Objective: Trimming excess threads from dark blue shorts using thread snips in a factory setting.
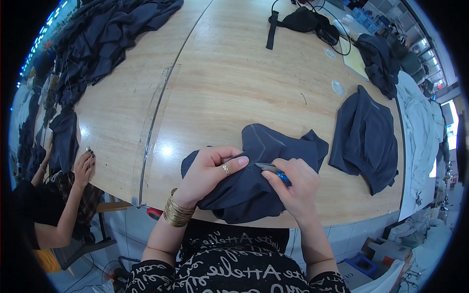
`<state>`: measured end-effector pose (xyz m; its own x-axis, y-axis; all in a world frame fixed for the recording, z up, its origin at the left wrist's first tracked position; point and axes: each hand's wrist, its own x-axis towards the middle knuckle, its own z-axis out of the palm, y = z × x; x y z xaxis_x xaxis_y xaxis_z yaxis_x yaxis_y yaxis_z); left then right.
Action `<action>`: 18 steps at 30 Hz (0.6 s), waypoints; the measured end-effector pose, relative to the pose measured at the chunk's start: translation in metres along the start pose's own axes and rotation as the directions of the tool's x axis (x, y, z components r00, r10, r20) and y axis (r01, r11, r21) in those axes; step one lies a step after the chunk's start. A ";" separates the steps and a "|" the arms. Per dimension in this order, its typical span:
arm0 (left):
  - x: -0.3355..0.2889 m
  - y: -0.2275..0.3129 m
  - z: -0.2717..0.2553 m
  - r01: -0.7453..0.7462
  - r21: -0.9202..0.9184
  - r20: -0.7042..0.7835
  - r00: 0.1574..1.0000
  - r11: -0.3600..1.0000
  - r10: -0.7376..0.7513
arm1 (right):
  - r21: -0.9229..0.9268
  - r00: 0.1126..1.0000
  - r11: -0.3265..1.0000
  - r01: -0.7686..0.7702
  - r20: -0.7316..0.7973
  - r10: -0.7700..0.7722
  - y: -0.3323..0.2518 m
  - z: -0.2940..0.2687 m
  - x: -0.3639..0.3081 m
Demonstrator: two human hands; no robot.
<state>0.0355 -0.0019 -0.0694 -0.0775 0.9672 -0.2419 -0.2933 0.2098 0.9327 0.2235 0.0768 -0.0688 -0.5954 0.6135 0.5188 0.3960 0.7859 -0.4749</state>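
Note:
A dark navy garment (259,195) lies bunched on the table in front of me, with pale stitch lines on its upper part. My left hand (207,171), with a ring and gold bangles on the wrist, pinches a fold of it between thumb and fingers. Closed around small thread snips (284,178) with a blue handle is my right hand (299,183). Their metal tip points left and meets the cloth beside my left thumb, near a patch of light stitching. Whether the blades are apart is too small to tell.
To the right lies another folded navy garment (366,139). A dark cloth heap (107,39) covers the far left. At the far edge sit a black strapped item (303,20) and cables. A co-worker's hand (84,168) rests on the left table, across a seam (155,119).

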 end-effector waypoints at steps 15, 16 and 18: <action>0.000 0.002 0.000 -0.025 0.056 -0.045 0.999 0.998 0.028 | -0.027 0.999 0.999 0.036 0.006 -0.035 -0.002 -0.004 0.001; -0.001 0.002 0.000 -0.024 0.056 -0.045 0.999 0.998 0.027 | -0.026 0.999 0.999 0.035 0.006 -0.035 -0.002 -0.004 0.000; -0.001 0.002 0.000 -0.019 0.050 -0.050 0.999 0.999 0.021 | -0.028 0.999 0.999 0.029 0.025 -0.028 -0.003 -0.005 0.000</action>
<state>0.0352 -0.0026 -0.0672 -0.1311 0.9631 -0.2351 -0.2436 0.1986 0.9493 0.2254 0.0751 -0.0637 -0.6237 0.5892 0.5137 0.3983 0.8050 -0.4398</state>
